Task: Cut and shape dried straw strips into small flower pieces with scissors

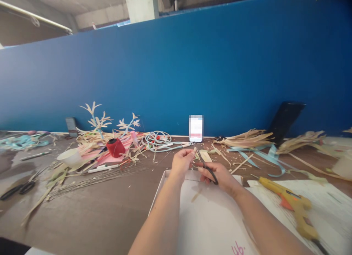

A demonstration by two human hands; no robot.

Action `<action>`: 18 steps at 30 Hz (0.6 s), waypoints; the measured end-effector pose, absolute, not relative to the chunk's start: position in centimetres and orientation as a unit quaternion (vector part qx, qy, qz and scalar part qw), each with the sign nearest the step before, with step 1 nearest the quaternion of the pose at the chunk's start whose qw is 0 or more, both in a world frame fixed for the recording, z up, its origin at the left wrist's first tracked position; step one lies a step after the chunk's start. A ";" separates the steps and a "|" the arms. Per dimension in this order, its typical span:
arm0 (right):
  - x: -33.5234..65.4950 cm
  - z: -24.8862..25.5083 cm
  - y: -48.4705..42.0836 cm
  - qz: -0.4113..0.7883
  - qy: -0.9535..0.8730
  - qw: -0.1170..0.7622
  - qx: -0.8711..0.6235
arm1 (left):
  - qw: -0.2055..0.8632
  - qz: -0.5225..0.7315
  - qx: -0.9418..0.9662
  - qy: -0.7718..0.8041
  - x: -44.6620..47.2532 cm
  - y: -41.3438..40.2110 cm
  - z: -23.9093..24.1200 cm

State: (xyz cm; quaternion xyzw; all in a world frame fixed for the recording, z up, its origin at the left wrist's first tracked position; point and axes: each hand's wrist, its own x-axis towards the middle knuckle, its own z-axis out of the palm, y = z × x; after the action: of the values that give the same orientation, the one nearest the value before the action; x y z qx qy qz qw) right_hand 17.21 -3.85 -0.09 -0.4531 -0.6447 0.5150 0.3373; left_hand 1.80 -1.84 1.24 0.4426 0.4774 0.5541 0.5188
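Note:
My right hand (218, 175) grips black-handled scissors (206, 167), blades pointing up and to the left. My left hand (181, 160) is pinched shut on a small pale strip of dried leaf right at the scissor tips. Both hands hover over a white sheet of paper (209, 222) lying on the brown table. A small pale scrap (195, 197) lies on the sheet below the hands.
A yellow glue gun (293, 205) lies at right. Red thread spool (116, 147), white cup (70, 156), leaf flowers (96, 119), thin wires (93, 178) and a second pair of scissors (18, 189) sit left. Dried leaves (247, 138) and a phone (196, 128) stand by the blue partition.

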 end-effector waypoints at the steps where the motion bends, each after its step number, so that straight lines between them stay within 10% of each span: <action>1: 17.2 -0.1 -3.8 0.512 -0.645 0.337 -0.456 | 0.511 0.553 0.446 0.484 1.8 -1.8 1.2; 18: 17.0 -1.0 -3.5 0.489 -0.655 0.345 -0.462 | 0.460 0.523 0.481 0.533 1.5 -1.6 1.1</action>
State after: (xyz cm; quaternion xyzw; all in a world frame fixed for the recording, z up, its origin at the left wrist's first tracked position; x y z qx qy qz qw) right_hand 17.01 -3.47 -0.99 -0.4619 -0.6547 0.4888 0.3450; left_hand 1.46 -1.57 1.12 0.4808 0.5326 0.5229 0.4602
